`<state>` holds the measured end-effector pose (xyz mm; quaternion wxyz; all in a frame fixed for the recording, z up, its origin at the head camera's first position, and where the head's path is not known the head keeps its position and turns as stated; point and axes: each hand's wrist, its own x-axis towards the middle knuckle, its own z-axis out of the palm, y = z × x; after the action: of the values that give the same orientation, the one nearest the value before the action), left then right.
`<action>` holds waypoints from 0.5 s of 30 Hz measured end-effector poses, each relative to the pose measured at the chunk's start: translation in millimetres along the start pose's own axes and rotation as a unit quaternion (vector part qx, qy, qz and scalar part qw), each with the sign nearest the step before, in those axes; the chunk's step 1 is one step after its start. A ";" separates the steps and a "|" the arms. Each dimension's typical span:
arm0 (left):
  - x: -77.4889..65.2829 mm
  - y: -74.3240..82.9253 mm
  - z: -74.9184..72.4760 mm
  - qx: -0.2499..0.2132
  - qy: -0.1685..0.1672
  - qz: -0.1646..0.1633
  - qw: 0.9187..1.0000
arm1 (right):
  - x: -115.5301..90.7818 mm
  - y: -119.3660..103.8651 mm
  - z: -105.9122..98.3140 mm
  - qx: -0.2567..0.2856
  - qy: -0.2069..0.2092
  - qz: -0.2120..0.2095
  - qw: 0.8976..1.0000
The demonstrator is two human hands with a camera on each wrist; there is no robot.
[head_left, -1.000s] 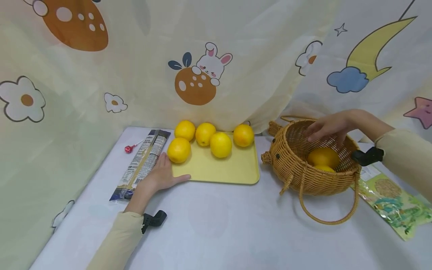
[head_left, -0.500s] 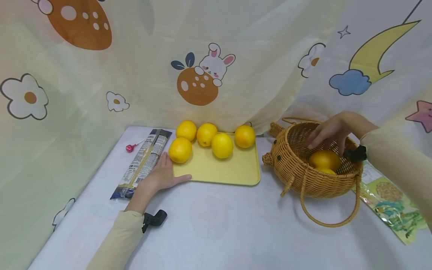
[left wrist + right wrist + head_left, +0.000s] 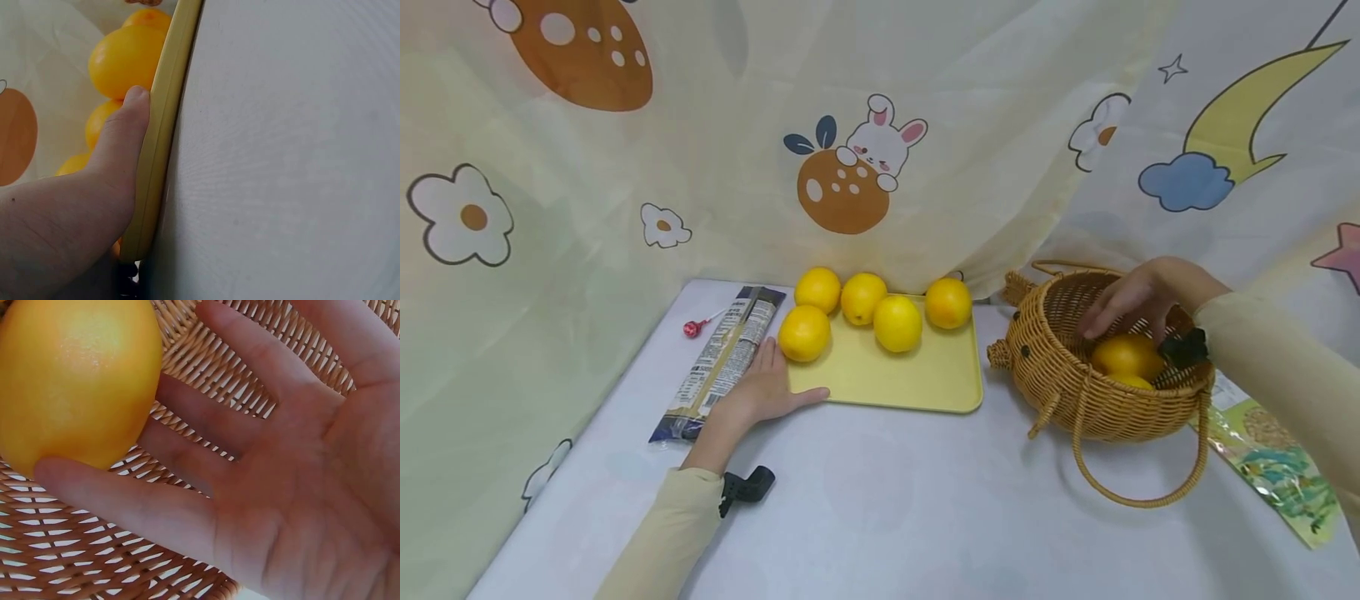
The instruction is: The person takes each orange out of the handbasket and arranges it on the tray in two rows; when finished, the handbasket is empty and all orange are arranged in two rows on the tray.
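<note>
My left hand lies at the near left corner of a yellow tray, fingers straight along its left side and thumb along its front rim. On the tray sit several yellow-orange oranges. At the right, my right hand reaches down into a wicker basket shaped like a pig. Two oranges show in there, an upper one and one partly hidden by the rim. In the right wrist view the fingers are spread and nearly straight, their tips right at the orange.
Left of the tray lies a long printed packet, with a red lollipop beside it. A green packet lies partly behind the basket. The basket's handle hangs forward onto the table. A printed curtain closes off the back.
My right hand has sunk lower into the basket, closer to the upper orange. My left hand stays at the tray. The whole head view has shifted slightly.
</note>
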<state>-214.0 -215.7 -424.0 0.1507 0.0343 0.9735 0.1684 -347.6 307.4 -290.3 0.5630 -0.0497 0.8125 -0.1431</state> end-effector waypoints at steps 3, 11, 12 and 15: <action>-0.6 1.1 -1.0 -0.002 -0.002 -0.003 1.000 | 2.9 2.5 0.5 -0.006 0.001 -0.003 1.000; -0.5 2.0 -0.2 0.001 0.000 0.001 1.000 | 15.1 12.9 11.5 -0.017 0.009 0.011 1.000; -0.7 1.8 0.0 0.002 -0.001 -0.001 1.000 | 15.9 13.6 12.2 -0.022 0.011 0.012 1.000; -0.5 1.5 0.2 0.002 0.001 -0.001 1.000 | 17.2 14.4 12.4 -0.026 0.012 0.015 0.999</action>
<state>-213.5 -214.3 -423.5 0.1494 0.0334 0.9742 0.1660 -341.1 314.8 -314.0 0.5534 -0.0504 0.8235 -0.1144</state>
